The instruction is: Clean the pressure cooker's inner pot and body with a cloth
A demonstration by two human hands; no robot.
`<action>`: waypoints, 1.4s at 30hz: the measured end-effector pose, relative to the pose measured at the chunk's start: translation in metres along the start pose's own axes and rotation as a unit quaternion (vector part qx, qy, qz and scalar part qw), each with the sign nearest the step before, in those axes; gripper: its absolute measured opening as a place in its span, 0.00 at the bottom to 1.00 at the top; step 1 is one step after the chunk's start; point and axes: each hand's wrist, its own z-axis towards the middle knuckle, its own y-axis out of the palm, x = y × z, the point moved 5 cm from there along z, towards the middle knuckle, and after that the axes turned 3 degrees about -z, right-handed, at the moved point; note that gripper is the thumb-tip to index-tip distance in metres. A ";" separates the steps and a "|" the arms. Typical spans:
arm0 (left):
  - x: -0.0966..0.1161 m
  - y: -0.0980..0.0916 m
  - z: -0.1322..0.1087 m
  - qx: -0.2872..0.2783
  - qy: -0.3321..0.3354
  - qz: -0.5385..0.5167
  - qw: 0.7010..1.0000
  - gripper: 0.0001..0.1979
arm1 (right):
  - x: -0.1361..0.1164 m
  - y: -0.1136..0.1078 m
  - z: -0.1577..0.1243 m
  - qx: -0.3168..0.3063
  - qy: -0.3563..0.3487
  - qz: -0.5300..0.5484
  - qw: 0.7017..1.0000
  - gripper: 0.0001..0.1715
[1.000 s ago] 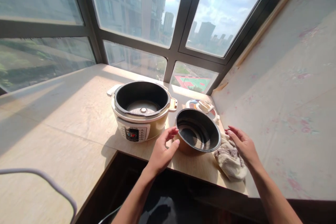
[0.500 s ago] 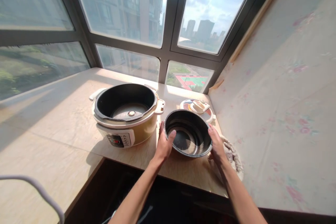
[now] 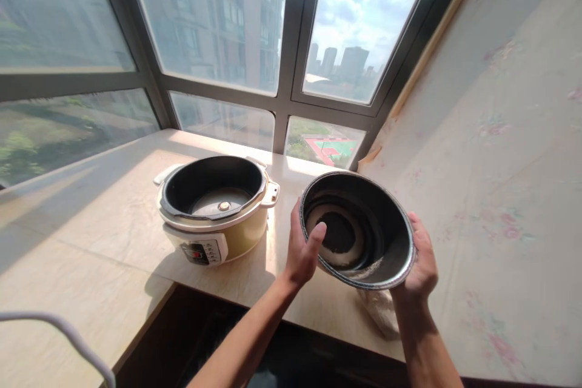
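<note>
Sunlight is slanting through dark-framed windows onto a pale ledge, a flowered wall is rising at right, and tower blocks are standing hazily under clouds outside.

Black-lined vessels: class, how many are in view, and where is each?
2: the cooker on the ledge, at left, and the pot held between the left hand and right hand.

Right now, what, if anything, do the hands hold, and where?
The dark pot, by opposite sides near the top: left hand on one, right hand opposite.
</note>
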 end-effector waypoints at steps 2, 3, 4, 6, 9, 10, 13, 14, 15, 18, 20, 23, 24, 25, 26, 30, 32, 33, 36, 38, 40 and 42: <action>0.021 0.006 0.010 -0.019 0.040 -0.032 0.998 0.33 | -0.024 0.008 -0.003 0.032 -0.050 0.027 0.998 0.23; 0.033 0.007 0.015 -0.029 0.062 -0.046 0.997 0.32 | -0.035 0.014 -0.006 0.039 -0.076 0.037 0.996 0.22; 0.045 0.006 0.020 -0.038 0.084 -0.057 0.994 0.31 | -0.046 0.021 -0.008 0.039 -0.102 0.042 0.993 0.20; 0.071 0.002 0.030 -0.051 0.126 -0.063 0.989 0.30 | -0.065 0.040 -0.013 0.028 -0.155 0.050 0.986 0.19; 0.106 -0.016 0.045 -0.044 0.175 -0.038 0.983 0.29 | -0.087 0.075 -0.018 -0.008 -0.207 0.089 0.974 0.18; 0.117 -0.024 0.050 -0.038 0.185 -0.027 0.982 0.29 | -0.091 0.088 -0.018 -0.026 -0.208 0.112 0.971 0.17; 0.146 -0.056 0.065 -0.001 0.216 0.002 0.976 0.29 | -0.099 0.134 -0.019 -0.073 -0.185 0.167 0.966 0.17; 0.154 -0.069 0.069 0.018 0.226 0.013 0.974 0.29 | -0.100 0.151 -0.020 -0.087 -0.173 0.174 0.965 0.18; 0.162 -0.083 0.074 0.038 0.233 0.023 0.971 0.29 | -0.099 0.168 -0.021 -0.101 -0.160 0.175 0.966 0.19; 0.177 -0.127 0.085 0.094 0.241 0.053 0.964 0.30 | -0.092 0.221 -0.026 -0.161 -0.122 0.144 0.969 0.24; 0.182 -0.155 0.089 0.122 0.244 0.067 0.960 0.30 | -0.083 0.253 -0.030 -0.203 -0.105 0.118 0.966 0.29; 0.184 -0.188 0.091 0.139 0.242 0.076 0.957 0.31 | -0.064 0.287 -0.037 -0.241 -0.088 0.108 0.960 0.33; 0.184 -0.196 0.091 0.138 0.238 0.076 0.958 0.31 | -0.058 0.294 -0.039 -0.245 -0.080 0.112 0.960 0.34; 0.183 -0.202 0.090 0.134 0.233 0.074 0.960 0.31 | -0.051 0.300 -0.040 -0.244 -0.069 0.115 0.960 0.34; 0.181 -0.207 0.090 0.131 0.227 0.070 0.963 0.31 | -0.045 0.304 -0.042 -0.240 -0.056 0.117 0.962 0.35; 0.171 -0.222 0.090 0.125 0.204 0.049 0.970 0.29 | -0.022 0.309 -0.048 -0.218 -0.002 0.120 0.969 0.38; 0.165 -0.226 0.090 0.123 0.197 0.048 0.971 0.29 | -0.015 0.309 -0.049 -0.214 0.005 0.113 0.970 0.38; 0.162 -0.227 0.090 0.122 0.195 0.048 0.972 0.29 | -0.011 0.308 -0.049 -0.214 0.005 0.108 0.971 0.37; 0.153 -0.231 0.090 0.123 0.191 0.032 0.973 0.30 | -0.002 0.305 -0.049 -0.216 0.004 0.083 0.973 0.39; 0.148 -0.232 0.091 0.125 0.186 0.028 0.974 0.29 | 0.003 0.304 -0.049 -0.222 0.006 0.061 0.973 0.42; 0.144 -0.234 0.091 0.126 0.180 0.031 0.975 0.29 | 0.008 0.303 -0.050 -0.228 0.011 0.044 0.973 0.44; 0.140 -0.236 0.092 0.127 0.175 0.033 0.976 0.28 | 0.013 0.303 -0.050 -0.228 0.018 0.037 0.973 0.45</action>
